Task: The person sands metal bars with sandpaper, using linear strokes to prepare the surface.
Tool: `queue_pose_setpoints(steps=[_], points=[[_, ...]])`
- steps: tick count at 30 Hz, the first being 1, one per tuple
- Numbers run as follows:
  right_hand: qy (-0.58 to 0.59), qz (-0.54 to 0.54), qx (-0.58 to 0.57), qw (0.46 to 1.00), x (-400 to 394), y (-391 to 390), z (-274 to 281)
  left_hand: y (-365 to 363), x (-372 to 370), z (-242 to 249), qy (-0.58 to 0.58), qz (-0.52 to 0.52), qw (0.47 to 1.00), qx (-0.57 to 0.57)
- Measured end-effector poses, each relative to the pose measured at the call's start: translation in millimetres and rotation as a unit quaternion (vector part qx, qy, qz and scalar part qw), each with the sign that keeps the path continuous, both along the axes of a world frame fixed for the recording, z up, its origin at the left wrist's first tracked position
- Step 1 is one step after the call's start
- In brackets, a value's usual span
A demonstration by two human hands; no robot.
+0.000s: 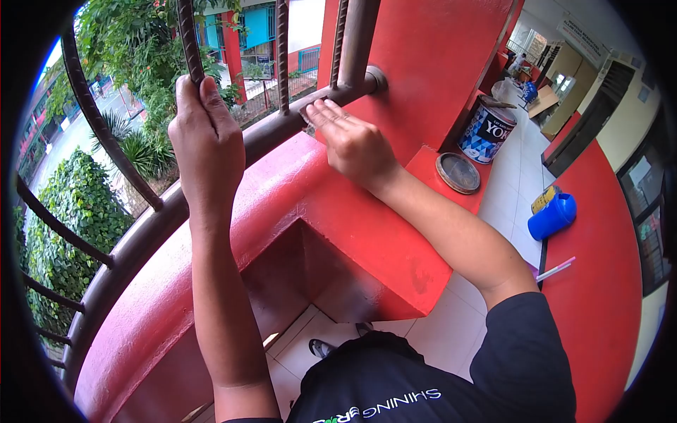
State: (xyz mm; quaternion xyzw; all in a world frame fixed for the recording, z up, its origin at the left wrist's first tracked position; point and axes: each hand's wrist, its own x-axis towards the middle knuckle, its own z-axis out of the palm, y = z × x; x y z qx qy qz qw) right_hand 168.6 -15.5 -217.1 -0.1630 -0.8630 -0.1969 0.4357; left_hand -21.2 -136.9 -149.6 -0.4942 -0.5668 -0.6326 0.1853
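My left hand (206, 130) is closed around a dark ribbed vertical bar (189, 42) of the railing. My right hand (356, 144) presses a small dark piece of what looks like sandpaper (308, 115) against the round bottom rail (271, 134), close to the foot of another bar (283, 56). The right fingers lie together over the piece and hide most of it. Below the rail runs a curved red ledge (233, 204), which meets a red block with a flat top (374, 254).
A paint can (488, 134) and a round lid (458, 173) rest on the red ledge to the right. Farther right are a blue container (552, 217) and a yellow item (545, 199). Greenery (70, 218) grows outside the railing. White floor tiles (451, 324) lie below.
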Motion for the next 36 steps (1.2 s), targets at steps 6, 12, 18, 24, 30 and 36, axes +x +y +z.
queue_pose_setpoints(steps=[6,12,18,24,30,36], points=[[0.031,-0.056,-0.044,0.997,17.3,18.9,-1.2,-3.4,-1.0,1.2,-0.021,-0.004,0.999,-0.031],[0.025,-0.026,-0.020,0.999,18.2,25.9,1.9,-2.3,-1.7,1.3,-0.009,-0.006,1.000,-0.018],[0.023,0.078,0.002,0.997,-1.9,-6.7,10.1,-1.4,1.2,1.1,-0.013,0.003,1.000,-0.013],[0.047,0.035,-0.013,0.998,1.3,3.1,6.7,-2.5,1.6,1.4,-0.008,0.008,1.000,-0.015],[0.052,-0.031,-0.041,0.997,-9.4,5.5,16.1,-3.7,2.8,-0.1,-0.020,0.014,1.000,-0.017],[-0.025,-0.104,-0.168,0.980,-16.8,-8.8,48.9,2.4,-3.3,-5.7,0.002,0.041,0.999,-0.032]])
